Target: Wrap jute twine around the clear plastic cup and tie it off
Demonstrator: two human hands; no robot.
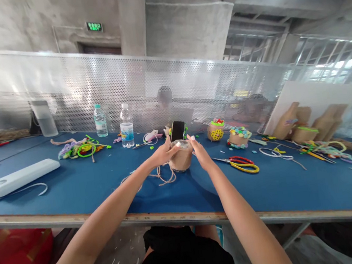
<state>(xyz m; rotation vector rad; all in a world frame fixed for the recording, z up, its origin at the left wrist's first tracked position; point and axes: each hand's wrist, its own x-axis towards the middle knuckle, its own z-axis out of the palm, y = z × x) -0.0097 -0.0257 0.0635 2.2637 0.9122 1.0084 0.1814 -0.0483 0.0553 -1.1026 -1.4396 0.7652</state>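
Between my hands is a small jar wrapped in brown twine (180, 161), its clear glass rim showing at the top. My left hand (165, 152) holds it from the left, the thumb along the rim. On the opposite side my right hand (199, 150) presses its fingers against the jar near the rim. Loose twine (165, 177) trails over the table on the left of the jar. Just behind it a black-screened phone (178, 131) stands upright, with green bits around it. Red-and-yellow-handled scissors (240, 163) lie to the right of my right hand.
Two decorated jars, one with a yellow flower (217, 133) and one with coloured trim (239, 138), stand right of centre. Two water bottles (126, 127), a pile of coloured cords (81, 149) and a white power strip (22, 176) are leftward. A perforated metal screen (137, 81) borders the back.
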